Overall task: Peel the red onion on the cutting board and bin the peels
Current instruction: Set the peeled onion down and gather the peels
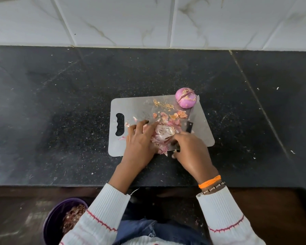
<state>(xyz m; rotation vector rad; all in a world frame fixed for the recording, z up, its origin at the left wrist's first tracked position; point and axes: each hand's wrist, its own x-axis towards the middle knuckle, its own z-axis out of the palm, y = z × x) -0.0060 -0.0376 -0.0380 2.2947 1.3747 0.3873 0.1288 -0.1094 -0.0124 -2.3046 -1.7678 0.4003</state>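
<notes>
**A home kitchen, seen from above the counter**

A polished black stone countertop (60, 112), speckled and dusted with crumbs, runs below a wall of white marble-patterned tiles (122, 20) at the far side. A grey plastic cutting board (201, 131) lies on the counter, strewn with papery onion peels (166, 133), a peeled red onion (185, 100) at its far right corner and a black-handled knife (189, 126) beside it. On the floor at near left stands a purple bin (49, 221) holding vegetable scraps.
</notes>
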